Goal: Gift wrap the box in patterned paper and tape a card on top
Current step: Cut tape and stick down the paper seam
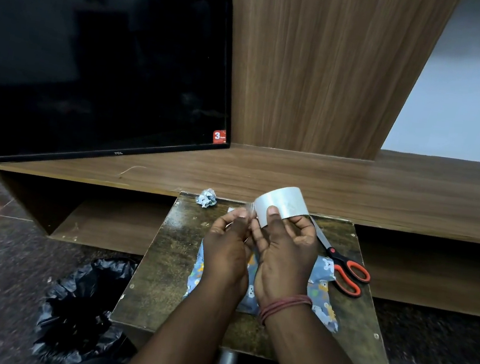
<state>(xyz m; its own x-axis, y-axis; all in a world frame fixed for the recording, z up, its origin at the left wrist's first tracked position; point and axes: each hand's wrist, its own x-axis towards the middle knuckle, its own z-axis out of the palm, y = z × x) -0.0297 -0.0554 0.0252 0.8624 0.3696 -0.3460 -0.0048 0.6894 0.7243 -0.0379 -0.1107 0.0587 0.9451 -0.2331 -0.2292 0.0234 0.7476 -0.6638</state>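
Note:
A wide roll of clear tape (283, 203) is held up over the small dark table (166, 270), gripped by my right hand (284, 255) with the thumb on its outer face. My left hand (225, 247) pinches the loose tape end at the roll's left edge. Below both hands lies the box wrapped in blue-grey patterned paper (321, 296), mostly hidden by my wrists. A small white piece, perhaps the card (230, 210), peeks out behind my left fingers.
Orange-handled scissors (343, 268) lie on the table's right side. A crumpled scrap of patterned paper (206, 198) sits at the table's far edge. A black bin bag (84, 311) is on the floor at left. A black TV (100, 72) stands on the wooden shelf behind.

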